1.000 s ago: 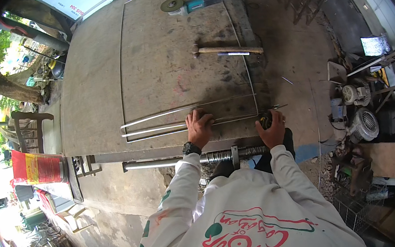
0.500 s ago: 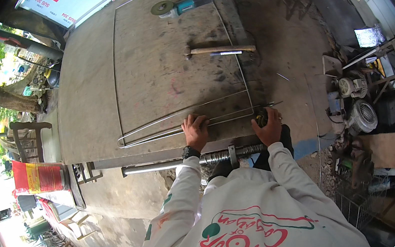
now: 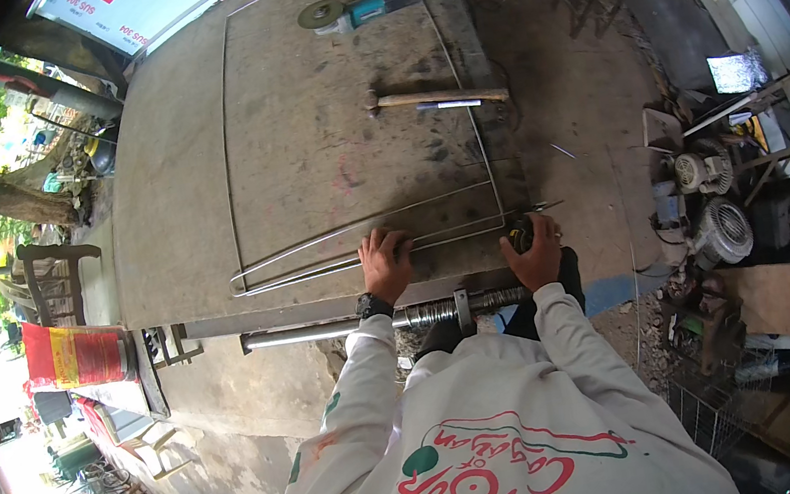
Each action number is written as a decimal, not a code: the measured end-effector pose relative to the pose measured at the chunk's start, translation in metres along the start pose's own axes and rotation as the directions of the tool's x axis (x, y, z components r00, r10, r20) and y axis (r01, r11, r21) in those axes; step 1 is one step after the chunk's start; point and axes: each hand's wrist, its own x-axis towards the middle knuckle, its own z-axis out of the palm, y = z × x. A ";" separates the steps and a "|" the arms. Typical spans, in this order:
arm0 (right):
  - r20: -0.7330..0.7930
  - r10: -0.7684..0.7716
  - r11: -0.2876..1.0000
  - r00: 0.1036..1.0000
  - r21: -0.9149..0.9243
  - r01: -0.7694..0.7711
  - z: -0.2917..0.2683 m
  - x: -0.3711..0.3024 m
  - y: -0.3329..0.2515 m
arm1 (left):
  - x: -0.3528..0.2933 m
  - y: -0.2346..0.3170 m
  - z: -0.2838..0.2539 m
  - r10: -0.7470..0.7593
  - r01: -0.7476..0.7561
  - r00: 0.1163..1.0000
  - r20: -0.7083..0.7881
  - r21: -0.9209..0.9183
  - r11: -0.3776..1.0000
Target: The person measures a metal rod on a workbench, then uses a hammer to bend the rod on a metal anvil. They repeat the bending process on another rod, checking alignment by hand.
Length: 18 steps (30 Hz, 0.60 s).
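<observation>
Desk (image 3: 166, 198): I saw a broad, stained top across the middle of my view.
Metal rods (image 3: 299, 279): they lay on it in a long outline, several close together along the near edge.
Left grip (image 3: 385, 260): it touched the nearest rods; whether it pinched or merely pressed, I could not tell.
Right grip (image 3: 538, 247): it was clenched around a dark tape measure (image 3: 520, 234), beside the rods' right end.
Beyond: I saw a hammer (image 3: 440, 96) beside a marker (image 3: 449, 105), an angle grinder (image 3: 370, 10) farther off.
</observation>
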 end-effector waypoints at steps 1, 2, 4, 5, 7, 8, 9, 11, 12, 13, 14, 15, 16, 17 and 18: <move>-0.002 -0.009 1.000 1.000 -0.005 0.009 0.001 0.000 0.001 | -0.001 -0.001 -0.001 0.006 -0.006 1.000 0.004 -0.003 1.000; -0.004 -0.008 1.000 1.000 -0.007 0.008 0.001 0.000 0.002 | -0.001 -0.002 -0.002 0.012 -0.012 1.000 0.009 -0.006 1.000; -0.006 -0.008 1.000 1.000 0.000 0.008 0.002 -0.001 0.000 | -0.003 -0.008 -0.004 -0.011 0.012 0.999 0.038 -0.002 1.000; -0.006 -0.004 1.000 1.000 0.001 0.004 0.003 -0.001 -0.001 | -0.003 -0.011 -0.005 -0.023 0.023 0.998 0.052 0.000 1.000; -0.010 0.010 1.000 1.000 -0.012 -0.010 0.001 -0.002 0.002 | 0.007 0.001 -0.009 0.051 -0.050 0.999 -0.019 0.050 0.997; -0.015 0.004 1.000 1.000 -0.018 -0.004 0.000 -0.002 0.004 | 0.013 0.006 -0.009 0.089 -0.085 0.995 -0.052 0.077 0.993; -0.017 -0.007 1.000 1.000 -0.019 0.007 0.000 -0.001 0.003 | 0.018 0.002 -0.010 0.116 -0.112 0.993 -0.038 0.093 0.989; -0.015 -0.012 1.000 1.000 -0.015 0.012 0.001 -0.001 0.000 | 0.028 -0.008 -0.013 0.170 -0.168 0.985 -0.007 0.123 0.978; -0.013 -0.008 1.000 1.000 -0.012 0.007 0.001 -0.001 0.000 | 0.033 -0.006 -0.016 0.126 -0.128 0.992 0.021 0.065 0.990; -0.011 -0.003 1.000 1.000 -0.008 0.003 0.001 0.000 0.000 | 0.034 -0.011 -0.014 0.116 -0.118 0.993 0.032 0.063 0.991; -0.011 -0.010 1.000 1.000 -0.009 0.010 0.001 0.000 0.000 | 0.034 -0.016 -0.012 0.105 -0.108 0.994 0.043 0.061 0.992; -0.013 -0.015 1.000 1.000 -0.011 0.015 0.001 0.000 0.001 | 0.035 -0.018 -0.011 0.097 -0.100 0.994 0.056 0.059 0.993; -0.015 -0.020 1.000 1.000 -0.012 0.020 0.001 -0.001 0.002 | 0.035 -0.019 -0.011 0.101 -0.104 0.993 0.059 0.054 0.993; -0.015 -0.016 1.000 1.000 -0.014 0.016 0.001 -0.002 0.002 | 0.034 -0.020 -0.011 0.105 -0.108 0.993 0.062 0.050 0.993; -0.014 -0.012 1.000 1.000 -0.017 0.011 0.001 -0.002 0.002 | 0.033 -0.020 -0.011 0.108 -0.111 0.992 0.065 0.045 0.993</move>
